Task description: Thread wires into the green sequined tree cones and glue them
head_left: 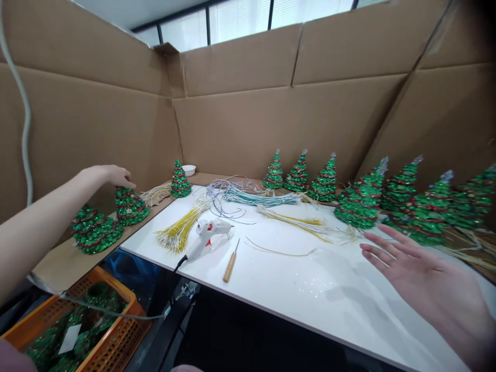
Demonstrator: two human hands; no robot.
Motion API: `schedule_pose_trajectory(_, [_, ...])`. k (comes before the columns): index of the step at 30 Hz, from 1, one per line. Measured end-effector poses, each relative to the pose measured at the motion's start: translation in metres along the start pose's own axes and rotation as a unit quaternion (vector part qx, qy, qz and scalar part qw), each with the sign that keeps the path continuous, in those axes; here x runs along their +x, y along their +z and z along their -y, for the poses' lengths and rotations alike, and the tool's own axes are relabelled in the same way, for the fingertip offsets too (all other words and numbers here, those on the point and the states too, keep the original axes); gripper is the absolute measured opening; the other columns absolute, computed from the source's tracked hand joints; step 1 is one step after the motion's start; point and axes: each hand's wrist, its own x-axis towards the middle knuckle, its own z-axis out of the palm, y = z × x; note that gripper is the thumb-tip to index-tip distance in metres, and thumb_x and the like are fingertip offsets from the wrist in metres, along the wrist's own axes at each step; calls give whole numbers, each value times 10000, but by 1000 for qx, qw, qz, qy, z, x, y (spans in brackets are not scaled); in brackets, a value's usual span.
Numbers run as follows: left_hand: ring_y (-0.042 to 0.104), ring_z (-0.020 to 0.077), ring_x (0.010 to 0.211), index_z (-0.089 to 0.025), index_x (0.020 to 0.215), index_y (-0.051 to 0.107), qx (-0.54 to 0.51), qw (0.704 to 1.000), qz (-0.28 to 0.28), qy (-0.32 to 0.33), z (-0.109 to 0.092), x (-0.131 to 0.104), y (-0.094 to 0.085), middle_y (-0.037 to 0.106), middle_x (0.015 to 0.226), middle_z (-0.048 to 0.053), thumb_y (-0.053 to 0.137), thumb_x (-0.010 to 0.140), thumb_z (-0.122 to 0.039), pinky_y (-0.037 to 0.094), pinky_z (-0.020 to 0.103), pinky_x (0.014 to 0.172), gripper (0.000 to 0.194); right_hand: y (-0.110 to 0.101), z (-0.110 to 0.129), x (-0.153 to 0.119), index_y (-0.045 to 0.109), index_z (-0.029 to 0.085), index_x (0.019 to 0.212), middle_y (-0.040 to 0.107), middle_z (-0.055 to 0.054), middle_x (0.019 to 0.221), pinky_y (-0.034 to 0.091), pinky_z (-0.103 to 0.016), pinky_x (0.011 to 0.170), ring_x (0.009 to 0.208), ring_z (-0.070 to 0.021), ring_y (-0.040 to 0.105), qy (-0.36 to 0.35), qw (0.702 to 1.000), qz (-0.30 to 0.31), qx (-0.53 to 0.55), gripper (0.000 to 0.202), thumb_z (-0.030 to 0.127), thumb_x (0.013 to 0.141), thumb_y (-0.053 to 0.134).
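Note:
My left hand [116, 176] reaches out at the left, its fingers bent down over the top of a small green tinsel tree [130, 207] with red garland. The fingertips meet the tree's top, whose tip is hidden under them. Another green tree [96, 231] stands just in front of it, below my forearm. At the right, my right hand [418, 271] hovers above the white table [271, 289], palm up, fingers spread, holding nothing. Behind it stand several decorated trees [426, 212]. A white glue gun [208, 235] and a wooden-handled awl [230, 264] lie on the table.
Yellow-white wire bundles [182, 227] and green wires [259, 197] lie across the table, with one loose yellow wire [279, 252]. A white bowl [188, 170] sits in the back corner. Cardboard walls [240, 129] surround the table. An orange crate [116, 343] of green pieces is lower left.

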Motion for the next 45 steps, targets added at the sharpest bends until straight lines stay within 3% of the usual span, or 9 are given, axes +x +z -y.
schedule_pose_trajectory(8, [515,23,500,-165,924,699,-4,989,116,-95,1,-7,-7,683,601,-96,390,931,-549,373,123,529,492,2,-5,8,743,218,856,677,-146,947,650,-242,562,690,-219,699,-17,1000,25,6,321,160,587,579])
schedule_pose_trajectory(17, [463,77,660,-185,984,719,64,987,72,-131,-18,-12,-32,718,807,-51,362,891,-687,325,163,614,623,-2,1,4,735,227,870,679,-120,940,648,-223,556,698,-195,693,-11,1000,18,5,339,131,598,558])
schedule_pose_trajectory(23, [435,98,704,-200,1030,720,112,984,47,-127,-42,11,-71,726,908,-20,364,845,-724,414,276,784,661,-11,6,8,729,197,875,682,-122,883,648,-241,574,705,-203,697,-32,999,22,19,310,124,622,566])
schedule_pose_trajectory(27, [577,119,852,-206,1152,703,169,978,51,-111,-76,36,-115,720,1001,-14,271,736,-848,428,327,907,878,-11,6,4,706,196,902,685,-87,837,633,-231,594,678,-173,691,-34,998,56,26,310,95,638,578])
schedule_pose_trajectory(29, [621,121,843,-231,1135,720,150,982,31,-113,-93,48,-140,717,935,-39,361,687,-859,433,316,914,850,-10,7,1,694,196,925,689,-78,825,624,-230,603,677,-166,691,-36,997,59,21,307,98,663,570])
schedule_pose_trajectory(32, [632,87,768,-233,1133,717,41,999,-8,15,-118,60,-171,690,811,-82,406,663,-865,457,280,877,847,-8,11,-3,678,202,954,700,-65,820,612,-233,630,684,-159,695,-38,997,67,11,313,103,684,555])
schedule_pose_trajectory(35, [638,96,755,-235,1147,700,-79,985,-20,155,-154,65,-186,695,802,-89,544,675,-792,481,215,748,746,-8,16,-6,661,215,968,708,-47,815,598,-229,636,671,-150,692,-38,997,69,6,319,106,687,556])
schedule_pose_trajectory(40, [672,91,792,-181,1043,725,-240,896,46,371,-253,60,-172,752,940,-33,655,849,-313,475,147,682,245,-15,22,-8,649,223,987,715,-37,810,588,-239,655,675,-155,695,-55,995,78,-2,339,125,672,573])
schedule_pose_trajectory(45, [644,122,821,-249,998,715,-130,890,1,437,-333,46,-138,737,975,-25,675,858,-264,395,219,629,145,-25,23,-4,641,225,1013,722,-31,802,577,-244,661,668,-152,690,-77,993,83,-17,372,154,648,622])
